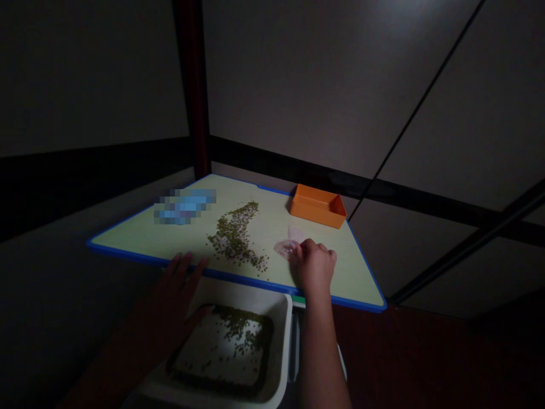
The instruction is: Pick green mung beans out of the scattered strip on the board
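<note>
Small green grains (233, 236), like mung beans, lie scattered in a loose patch on the pale tabletop (128, 236). On the right side of the table, my right hand (315, 262) rests with its fingers curled down and pressed together. Beside its fingertips is a pale pinkish patch (286, 249); whether it is a print or a thin bag, I cannot tell. What the fingers hold, if anything, is hidden. My left hand (181, 284), in shadow, has its fingers spread at the table's near edge, above a white bin (284, 341) with more green grains inside.
An orange open box (319, 207) stands at the back right of the table. At the back left lies a blurred-out blue item (185, 205). A blue rim (238, 278) edges the tabletop. Panelled walls (298, 85) close in behind, and the light is dim.
</note>
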